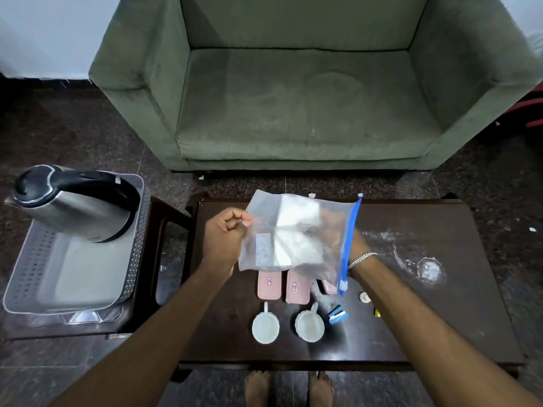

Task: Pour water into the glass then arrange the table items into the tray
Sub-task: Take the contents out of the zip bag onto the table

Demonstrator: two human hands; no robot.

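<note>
Both hands hold a clear zip bag (pixel 291 233) above the dark table (pixel 440 304): left hand (pixel 224 233) pinches one edge, right hand (pixel 357 245) grips behind the blue zipper side. Tray (pixel 133 259) sits well left, kettle (pixel 73 201) occupying its far end. Judgement: carry the bag level and set it in the tray's open near half. Cups (pixel 266 326) remain on the table.

table (pixel 426 333): dark wood, white smears at right | on it: two pink boxes (pixel 269 285) side by side, two white cups (pixel 265 327) nearer the front edge, small blue item (pixel 338 314) just right of the cups | side stool (pixel 164 230): dark, bears a clear tray (pixel 133 259) | floor (pixel 73 127): dark speckled stone
</note>
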